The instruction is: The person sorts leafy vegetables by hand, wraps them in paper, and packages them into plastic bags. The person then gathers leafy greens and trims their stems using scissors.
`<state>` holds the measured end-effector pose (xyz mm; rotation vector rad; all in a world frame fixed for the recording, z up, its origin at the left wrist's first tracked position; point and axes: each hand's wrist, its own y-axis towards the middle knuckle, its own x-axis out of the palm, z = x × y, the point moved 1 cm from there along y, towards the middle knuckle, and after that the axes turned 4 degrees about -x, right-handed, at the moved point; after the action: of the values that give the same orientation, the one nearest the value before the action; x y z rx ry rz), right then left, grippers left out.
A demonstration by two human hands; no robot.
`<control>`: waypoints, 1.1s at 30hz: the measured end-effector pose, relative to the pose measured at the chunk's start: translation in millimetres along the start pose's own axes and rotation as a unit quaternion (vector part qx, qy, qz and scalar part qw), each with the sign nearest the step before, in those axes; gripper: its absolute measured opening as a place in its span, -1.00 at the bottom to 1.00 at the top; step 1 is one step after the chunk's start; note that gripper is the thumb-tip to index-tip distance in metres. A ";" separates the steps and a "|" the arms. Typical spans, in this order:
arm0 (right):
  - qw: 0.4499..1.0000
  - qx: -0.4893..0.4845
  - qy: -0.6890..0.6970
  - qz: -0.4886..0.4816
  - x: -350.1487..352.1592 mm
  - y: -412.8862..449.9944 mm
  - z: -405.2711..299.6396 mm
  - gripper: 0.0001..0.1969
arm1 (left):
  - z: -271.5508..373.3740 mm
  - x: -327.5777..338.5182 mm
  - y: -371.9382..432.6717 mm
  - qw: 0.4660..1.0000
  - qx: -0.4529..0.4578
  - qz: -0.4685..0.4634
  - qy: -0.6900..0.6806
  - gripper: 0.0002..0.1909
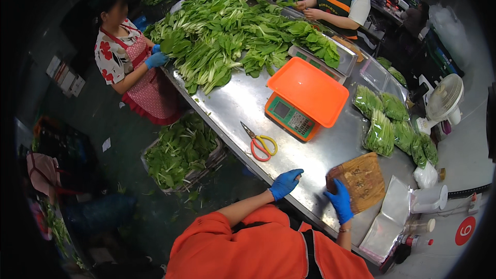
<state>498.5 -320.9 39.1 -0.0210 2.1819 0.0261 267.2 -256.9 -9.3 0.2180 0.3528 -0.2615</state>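
Note:
My left hand (286, 183), in a blue glove, is over the near edge of the steel table (232, 102), its fingers curled; whether anything is in them cannot be told. My right hand (341, 201), also blue-gloved, touches the left edge of a worn brown wooden board (362, 181) that bears writing. Scissors with one red and one yellow handle (260, 144) lie beyond my left hand, blades pointing away. Farther on stands a digital scale (292, 116) with an orange tray (309, 91), which holds nothing.
Leafy greens (224, 35) are heaped at the far end, with co-workers around them. Bagged greens (379, 133) and plastic bags (389, 217) lie at the right, near a white fan (445, 99). A crate of greens (182, 155) stands on the floor at the left.

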 end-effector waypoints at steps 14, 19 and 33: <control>0.870 -0.257 0.381 0.181 -87.6 135.2 -167.6 -0.76 | 4.8 4.7 -1.2 0.991 0.053 0.027 0.124 -0.80; 0.785 -0.387 0.419 0.242 -220.8 119.6 -256.7 -0.69 | 1.6 2.4 0.9 0.993 0.050 0.027 0.100 -0.82; 0.808 -0.559 0.132 0.128 -213.5 119.4 -435.7 -0.63 | -12.2 -94.8 43.8 0.981 -0.078 -0.103 -0.143 -0.82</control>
<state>261.4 -212.0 465.2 -0.4166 2.1062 1.5313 190.2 -192.2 21.5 -0.0131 0.1077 -0.4615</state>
